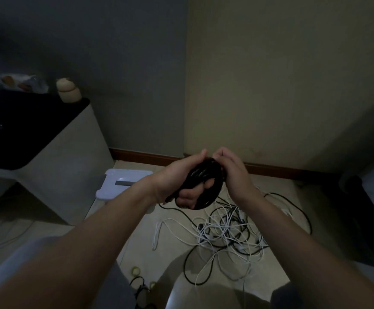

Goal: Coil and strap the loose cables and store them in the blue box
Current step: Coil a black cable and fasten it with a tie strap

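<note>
Left hand (pixel 177 181) gripping black cable coil (pixel 206 186), right hand (pixel 232 172) pinching the coil's top, tangled loose cables (pixel 228 235) on floor (pixel 172 221) below, pale lid (pixel 123 182) near cabinet (pixel 70 163)

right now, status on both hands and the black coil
Left hand grips round black cable coil. Right hand curled on its top edge. Tangle of black and white cables loose on floor.

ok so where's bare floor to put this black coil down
Bare floor lies between the pale flat lid by the cabinet and the white loop edging the cable tangle. A second strip runs below the baseboard, beyond the right hand on the black coil. The tangle crowds the middle; small bits lie nearer the person.
</note>
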{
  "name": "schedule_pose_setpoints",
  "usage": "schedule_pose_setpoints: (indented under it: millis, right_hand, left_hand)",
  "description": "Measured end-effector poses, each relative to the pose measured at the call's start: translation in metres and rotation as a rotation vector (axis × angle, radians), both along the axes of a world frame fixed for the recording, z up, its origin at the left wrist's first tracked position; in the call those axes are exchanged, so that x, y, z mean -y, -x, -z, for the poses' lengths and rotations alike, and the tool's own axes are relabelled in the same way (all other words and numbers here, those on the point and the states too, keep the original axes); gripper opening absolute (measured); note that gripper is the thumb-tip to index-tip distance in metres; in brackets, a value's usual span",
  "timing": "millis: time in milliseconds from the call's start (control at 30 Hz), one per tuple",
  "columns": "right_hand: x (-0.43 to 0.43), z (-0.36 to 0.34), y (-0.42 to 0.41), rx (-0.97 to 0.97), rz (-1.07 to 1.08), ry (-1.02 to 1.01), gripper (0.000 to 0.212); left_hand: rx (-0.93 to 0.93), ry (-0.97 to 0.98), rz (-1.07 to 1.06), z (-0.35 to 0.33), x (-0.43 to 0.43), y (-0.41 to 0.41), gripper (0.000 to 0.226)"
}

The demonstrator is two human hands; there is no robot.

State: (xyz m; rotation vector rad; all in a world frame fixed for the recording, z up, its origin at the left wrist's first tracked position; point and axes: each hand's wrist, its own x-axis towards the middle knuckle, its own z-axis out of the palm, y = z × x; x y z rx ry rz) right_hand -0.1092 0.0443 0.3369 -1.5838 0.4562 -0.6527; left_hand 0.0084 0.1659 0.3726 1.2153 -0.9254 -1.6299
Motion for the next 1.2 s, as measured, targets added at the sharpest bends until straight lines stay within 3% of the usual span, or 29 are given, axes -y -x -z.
schedule_pose_setpoints:
  millis: [67, 167, 300, 500, 700, 833, 900, 1000, 1200]
  right_hand:
    - [-0.006, -0.001, -0.007, 0.006, 0.041, -0.032, 0.009]
    - [-0.017, -0.001, -0.015, -0.024, 0.042, -0.081, 0.027]
    - [-0.032, 0.001, -0.019, -0.095, 0.022, -0.136, 0.032]
    - [-0.057, -0.003, -0.029, -0.126, 0.161, 0.072, 0.067]
    - [-0.070, 0.001, -0.043, -0.224, 0.328, 0.196, 0.064]
    - [-0.076, 0.014, -0.051, -0.266, 0.377, 0.157, 0.069]
    - [-0.078, 0.022, -0.055, -0.270, 0.359, 0.111, 0.067]
    - [-0.081, 0.040, -0.061, -0.284, 0.273, 0.083, 0.067]
    - [-0.087, 0.102, -0.066, -0.327, 0.012, -0.068, 0.060]
  left_hand:
    - [-0.051, -0.003, -0.015, -0.002, -0.004, -0.001, 0.066]
    - [-0.069, -0.006, -0.049, -0.003, -0.013, -0.002, 0.058]
    - [-0.100, -0.028, -0.135, -0.003, -0.028, -0.005, 0.061]
    - [-0.167, 0.029, -0.281, -0.002, -0.048, -0.004, 0.064]
    - [-0.021, -0.065, -0.757, 0.004, -0.060, 0.001, 0.061]
    - [0.121, -0.083, -0.871, 0.008, -0.071, 0.008, 0.060]
    - [0.189, -0.045, -0.849, 0.015, -0.077, 0.008, 0.045]
    - [0.145, -0.073, -0.783, 0.038, -0.082, -0.001, 0.025]
    - [-0.020, -0.151, -0.766, 0.113, -0.095, -0.012, 0.019]
